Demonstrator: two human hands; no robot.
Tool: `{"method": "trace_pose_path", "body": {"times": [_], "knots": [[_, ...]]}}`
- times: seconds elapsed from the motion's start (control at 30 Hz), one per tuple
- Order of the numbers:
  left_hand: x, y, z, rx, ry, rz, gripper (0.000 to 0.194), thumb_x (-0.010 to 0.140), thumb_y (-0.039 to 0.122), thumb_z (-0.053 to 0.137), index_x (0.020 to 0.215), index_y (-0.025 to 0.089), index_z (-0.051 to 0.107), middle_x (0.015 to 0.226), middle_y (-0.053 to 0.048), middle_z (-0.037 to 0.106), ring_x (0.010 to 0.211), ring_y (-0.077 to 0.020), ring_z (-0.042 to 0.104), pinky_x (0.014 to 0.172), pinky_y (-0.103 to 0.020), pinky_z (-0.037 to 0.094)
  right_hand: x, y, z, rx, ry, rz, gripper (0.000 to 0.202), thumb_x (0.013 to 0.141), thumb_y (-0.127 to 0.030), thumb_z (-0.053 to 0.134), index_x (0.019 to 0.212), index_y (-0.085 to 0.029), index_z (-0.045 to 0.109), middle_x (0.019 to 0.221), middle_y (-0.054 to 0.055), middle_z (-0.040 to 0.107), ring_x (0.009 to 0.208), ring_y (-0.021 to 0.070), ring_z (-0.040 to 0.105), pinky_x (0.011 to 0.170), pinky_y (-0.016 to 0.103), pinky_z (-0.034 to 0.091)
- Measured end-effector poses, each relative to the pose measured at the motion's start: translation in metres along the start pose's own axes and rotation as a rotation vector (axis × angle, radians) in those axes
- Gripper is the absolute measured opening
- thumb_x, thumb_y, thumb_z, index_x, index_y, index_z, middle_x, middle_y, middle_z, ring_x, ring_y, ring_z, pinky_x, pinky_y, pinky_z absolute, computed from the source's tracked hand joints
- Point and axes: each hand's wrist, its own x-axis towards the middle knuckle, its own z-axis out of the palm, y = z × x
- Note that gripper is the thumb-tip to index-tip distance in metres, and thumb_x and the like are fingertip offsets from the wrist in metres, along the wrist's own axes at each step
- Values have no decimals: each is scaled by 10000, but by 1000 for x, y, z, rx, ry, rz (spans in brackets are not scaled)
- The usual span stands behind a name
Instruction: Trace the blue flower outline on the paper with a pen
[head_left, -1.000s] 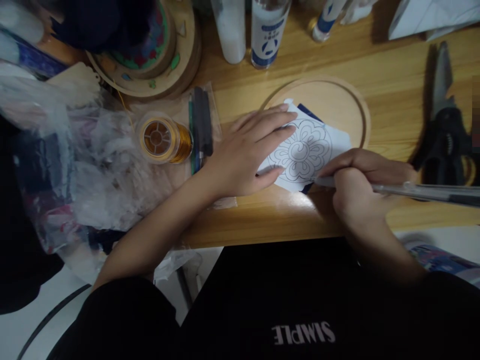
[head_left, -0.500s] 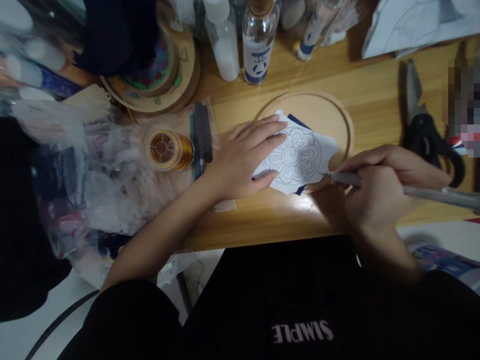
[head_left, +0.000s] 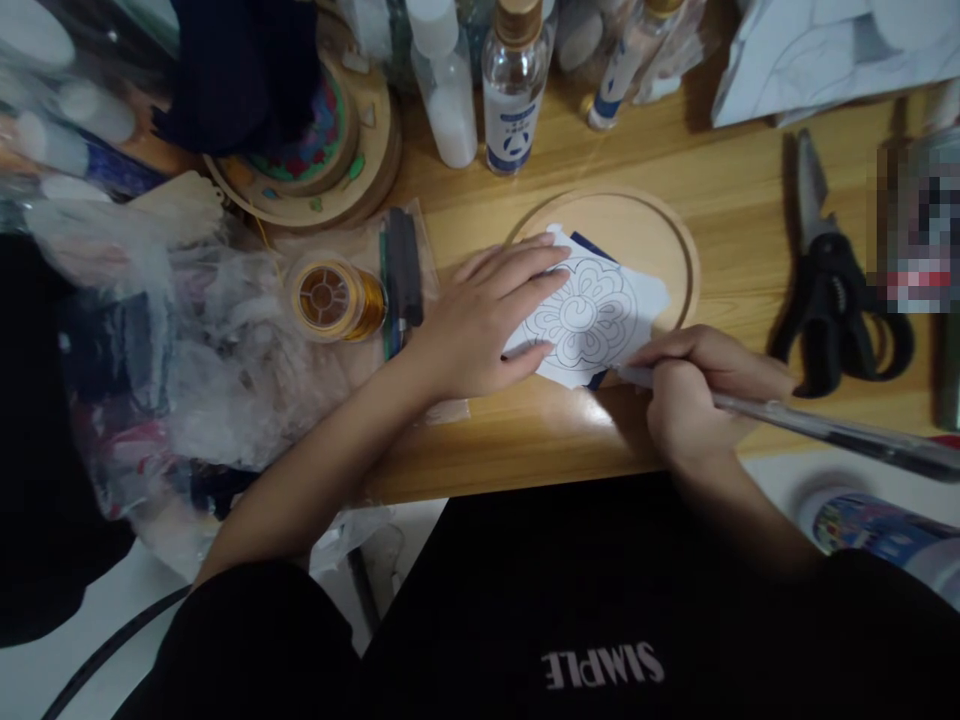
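Note:
A white paper [head_left: 646, 290] printed with a flower inside a circle lies over a dark blue piece [head_left: 592, 246] on a round wooden tray [head_left: 694, 262]. My left hand [head_left: 484, 318] rests flat with fingers spread, its fingertips pressing the paper's left side. My right hand [head_left: 694, 395] is closed round a pen [head_left: 825, 428] with a clear barrel. The pen's tip is at the lower right edge of the drawn circle; I cannot tell whether it touches the paper. Part of the blue piece is hidden beneath the paper.
Black-handled scissors [head_left: 825, 290] lie at the right. Left of my hand stands a spool of golden thread [head_left: 341, 300], near dark pens [head_left: 405, 265] and crumpled plastic bags [head_left: 240, 370]. Bottles [head_left: 514, 100] line the back, with stacked round wooden pieces [head_left: 382, 150] at the back left.
My right hand has moved left and slightly down with the pen, bringing its tip along the lower right of the drawing. My left hand stays on the paper.

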Motion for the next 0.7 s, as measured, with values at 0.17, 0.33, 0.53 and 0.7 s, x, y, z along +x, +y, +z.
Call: {"method": "trace_pose_path", "body": {"times": [0.17,0.33,0.53,0.7], "knots": [[0,-1,0,3,-13,-4,587,905,347,627,1458,232,465,1574,-135,493,1513,-342,407,1212,-584,345,0,-1,1,-1,-28,1,214,665,-113,537,573,-255,668,474,-53,605,400,121,525,404,265,376],[0,-1,0,2,-5,11,590,907,344,633,1457,223,459,1573,-141,492,1508,-338,415,1212,-563,352,1,0,1,-21,-40,-29,205,660,-138,532,553,-250,666,451,-55,594,386,121,520,393,266,353],[0,-1,-1,36,-4,6,570,915,361,617,1453,249,464,1569,-127,502,1506,-311,425,1200,-572,380,0,-4,0,-39,-65,20,226,675,-119,530,568,-273,657,477,-56,602,408,139,529,414,291,367],[0,-2,0,14,-19,-11,570,932,396,603,1468,270,457,1582,-111,489,1513,-319,411,1211,-588,365,-2,-3,-1,-42,-61,40,240,676,-115,519,579,-283,661,481,-58,597,417,145,532,426,298,369]]}}
